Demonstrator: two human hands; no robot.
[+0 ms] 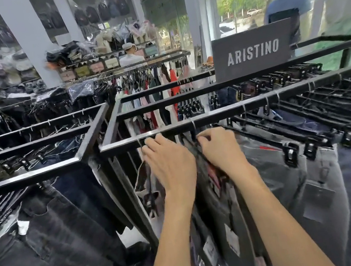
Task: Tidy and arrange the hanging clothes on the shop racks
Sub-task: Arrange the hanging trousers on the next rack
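Jeans (219, 206) bunch mid-frame under the rail (257, 101). My left hand (170, 164) presses them, fingers straight, and my right hand (221, 150) curls on a hanger (189, 145). Right side looks ordered; this bunch isn't yet.

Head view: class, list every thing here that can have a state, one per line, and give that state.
Left hand: fingers extended, up by the rack.
Right hand: fingers curled on a hanger.
Dark trousers: hanging, bunched between the hands.
Grey jeans: hanging, clipped at the waist.
Black jeans: hanging on the neighbouring rack.
ARISTINO sign: upright on the rack.
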